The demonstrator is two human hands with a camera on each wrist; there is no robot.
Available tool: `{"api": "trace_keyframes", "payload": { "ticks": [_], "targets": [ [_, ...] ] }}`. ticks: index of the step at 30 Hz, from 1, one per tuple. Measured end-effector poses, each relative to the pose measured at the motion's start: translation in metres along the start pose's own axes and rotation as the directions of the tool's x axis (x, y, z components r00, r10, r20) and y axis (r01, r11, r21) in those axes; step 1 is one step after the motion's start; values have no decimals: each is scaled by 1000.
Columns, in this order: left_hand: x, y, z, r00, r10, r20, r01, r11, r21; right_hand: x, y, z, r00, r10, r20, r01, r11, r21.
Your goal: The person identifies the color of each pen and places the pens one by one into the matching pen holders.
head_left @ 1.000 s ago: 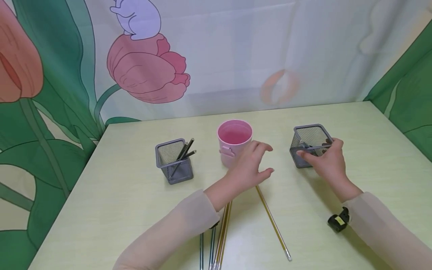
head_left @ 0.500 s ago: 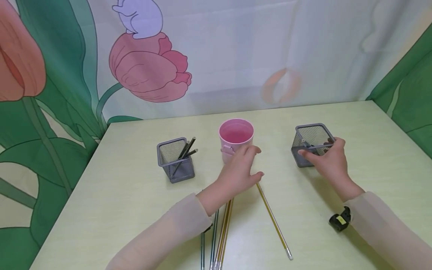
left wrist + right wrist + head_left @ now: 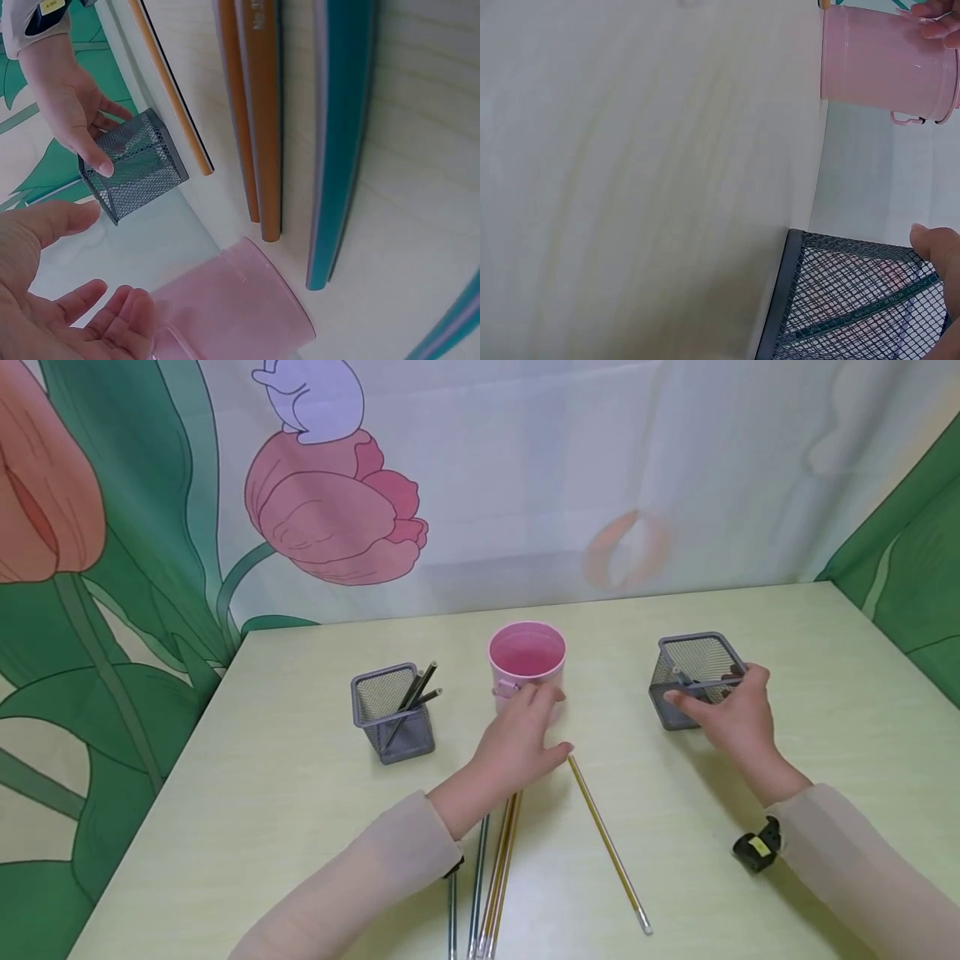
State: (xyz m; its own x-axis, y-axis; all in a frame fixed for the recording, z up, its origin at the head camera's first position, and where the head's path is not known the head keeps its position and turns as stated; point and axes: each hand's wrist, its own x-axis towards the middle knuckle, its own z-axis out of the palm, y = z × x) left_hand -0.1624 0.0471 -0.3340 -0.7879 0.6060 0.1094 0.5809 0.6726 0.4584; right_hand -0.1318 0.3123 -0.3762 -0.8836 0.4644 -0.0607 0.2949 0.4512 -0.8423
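Note:
My left hand (image 3: 513,739) hovers just in front of the pink bucket (image 3: 558,675), fingers relaxed and holding nothing. Whether its fingertips touch the bucket cannot be told. At the right, my right hand (image 3: 738,714) grips a grey mesh pen holder (image 3: 672,712) by its near right side, thumb on the front. Through that mesh a dark green pencil (image 3: 870,307) shows, lying slanted inside. Below my left hand, gold pencils (image 3: 501,877) and teal pencils (image 3: 341,142) lie on the table, partly hidden by the forearm. One yellow pencil (image 3: 609,842) lies apart, between the hands.
A second mesh pen holder (image 3: 408,742) stands left of the bucket with several dark pencils (image 3: 416,689) leaning in it. The pale table (image 3: 285,827) ends at a printed curtain (image 3: 510,527) behind. A black strapped device (image 3: 757,847) sits at the right wrist.
My left hand has drawn back leftward and lowered a little in front of the bucket, its thumb and fingers coming closer together. The right hand keeps its grip on the pen holder.

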Motion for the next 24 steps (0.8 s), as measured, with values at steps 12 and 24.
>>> {"api": "trace_keyframes", "payload": {
  "ticks": [12, 24],
  "targets": [
    [-9, -13, -3, 992, -126, 15, 126, 992, -4, 0, -1, 1, 1000, 22, 12, -22, 1000, -2],
    [-26, -22, -3, 979, -188, 79, 180, 979, 95, -1, -1, 0, 1000, 12, 2, -12, 1000, 3]
  ]
}}
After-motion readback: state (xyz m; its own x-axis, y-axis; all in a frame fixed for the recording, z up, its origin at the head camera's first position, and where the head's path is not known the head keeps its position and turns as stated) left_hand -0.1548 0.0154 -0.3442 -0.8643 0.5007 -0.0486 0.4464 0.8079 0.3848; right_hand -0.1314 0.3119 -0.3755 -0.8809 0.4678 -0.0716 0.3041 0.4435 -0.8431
